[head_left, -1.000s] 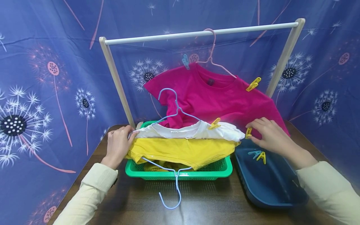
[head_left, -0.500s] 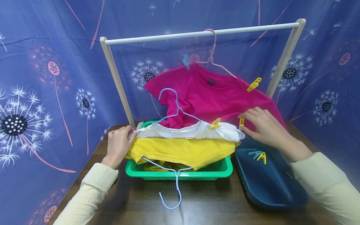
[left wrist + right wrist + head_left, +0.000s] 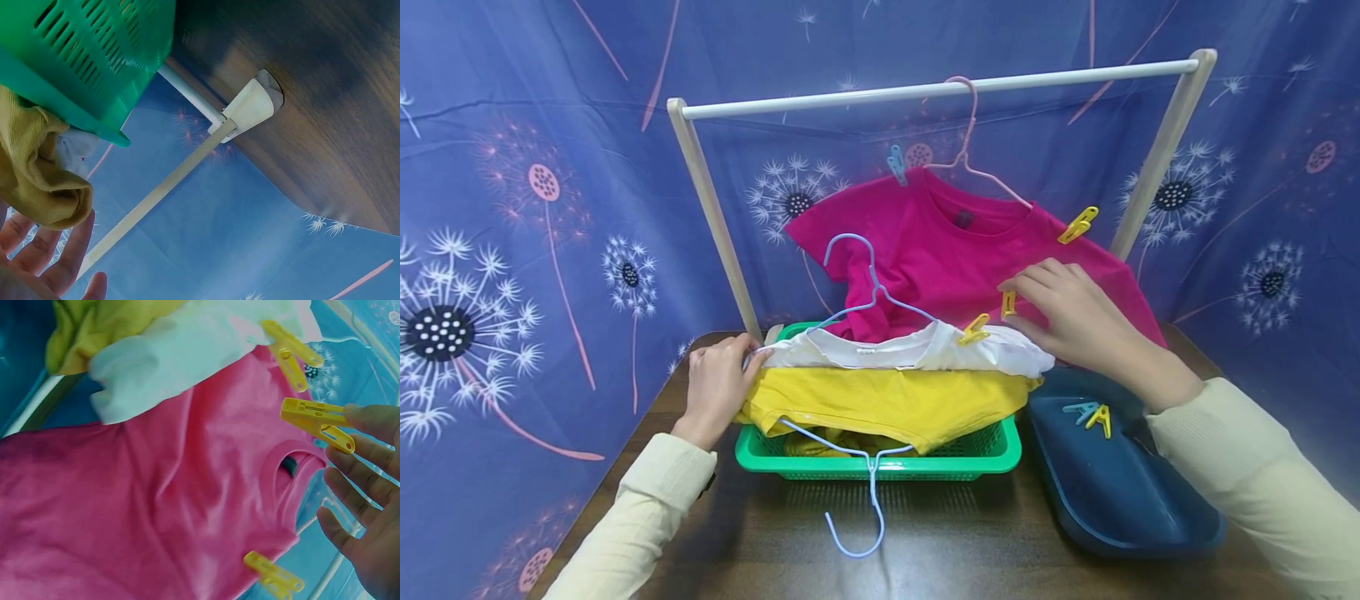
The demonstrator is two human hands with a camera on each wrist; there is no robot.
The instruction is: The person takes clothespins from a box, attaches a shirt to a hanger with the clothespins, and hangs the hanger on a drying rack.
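A white shirt (image 3: 977,357) on a light blue hanger (image 3: 875,287) lies across the green basket (image 3: 880,472), with a yellow shirt (image 3: 880,404) in front of it. My left hand (image 3: 718,385) pinches the white shirt's left end; in the left wrist view its fingers (image 3: 69,256) are beside the cloth. Between the thumb and fingertips of my right hand (image 3: 1071,321) is a yellow clothespin (image 3: 1008,305), held just above the white shirt's right shoulder, apart from the cloth. Another yellow clothespin (image 3: 974,329) is clipped on that shoulder, close by.
Behind, a magenta shirt (image 3: 977,250) hangs by a pink hanger (image 3: 967,133) from the white rail (image 3: 850,98), bearing a blue and a yellow clothespin. At right, a dark blue tub (image 3: 1120,500) contains blue and yellow clothespins (image 3: 1099,421). A second blue hanger (image 3: 876,517) sticks out frontward.
My right hand has moved left with the yellow clothespin, from beyond the white shirt's right end to above its right shoulder. My left hand has stayed in place.
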